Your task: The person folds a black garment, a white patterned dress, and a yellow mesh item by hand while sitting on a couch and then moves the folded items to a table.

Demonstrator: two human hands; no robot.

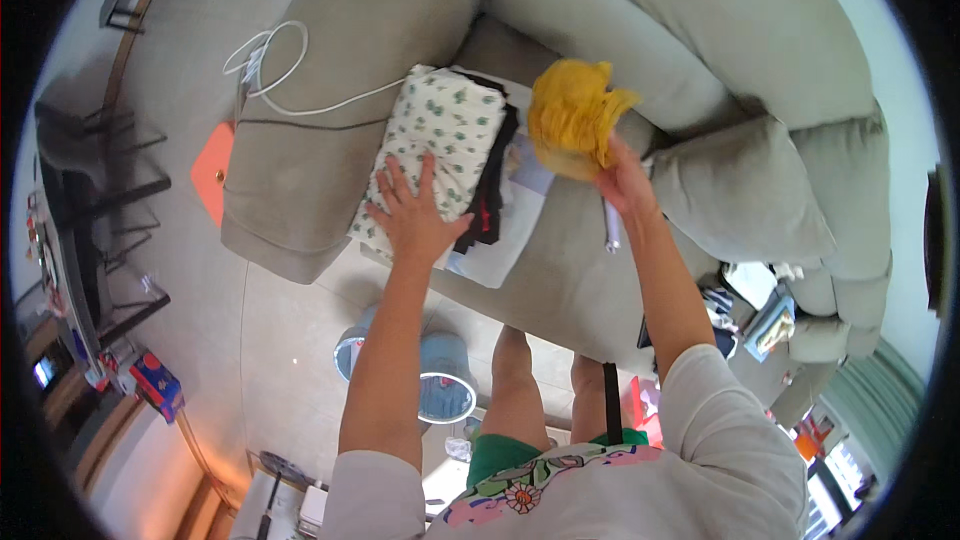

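Left hand: wide, fingers spread, palm down on the near half of the folded white cloth with green print. Cloth's long axis runs from beside that hand to well beyond it, far end leaning right. Dark folded cloth sits just right of the hand, partly under the print, roughly parallel. Right hand: gripping the yellow cloth by its near-right edge; bunch sits beyond and left of the hand, ruffled side facing right, no clear long axis, near edge blurred. Grey cushion right of that hand; sofa below both.
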